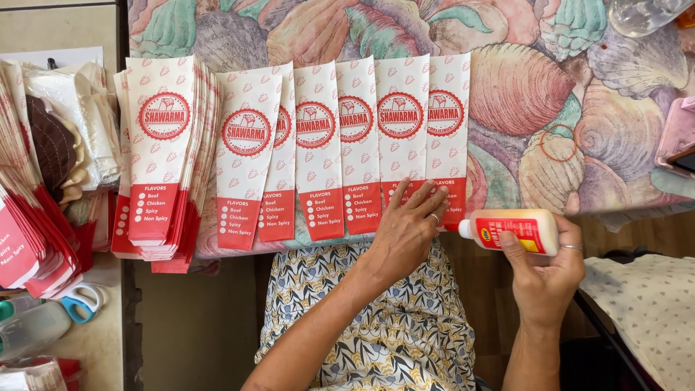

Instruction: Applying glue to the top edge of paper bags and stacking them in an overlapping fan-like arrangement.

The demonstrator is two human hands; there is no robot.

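Observation:
A row of several white-and-red paper sleeves [357, 145] lies overlapped along the near edge of a table with a shell-patterned cloth [521, 87]. My left hand [402, 230] rests flat on the red lower end of the rightmost sleeves [447, 130], fingers spread. My right hand [544, 274] holds a small white glue bottle with a red label [515, 230] sideways, its nozzle pointing left toward the sleeves' edge, just off the table.
A thick stack of the same sleeves [161, 152] lies at the left. More red-and-white sleeves [29, 239], scissors with blue handles [81, 300] and a bottle sit on a side surface. An orange rubber band [558, 143] lies on the cloth; a pink object [677, 134] is at the right edge.

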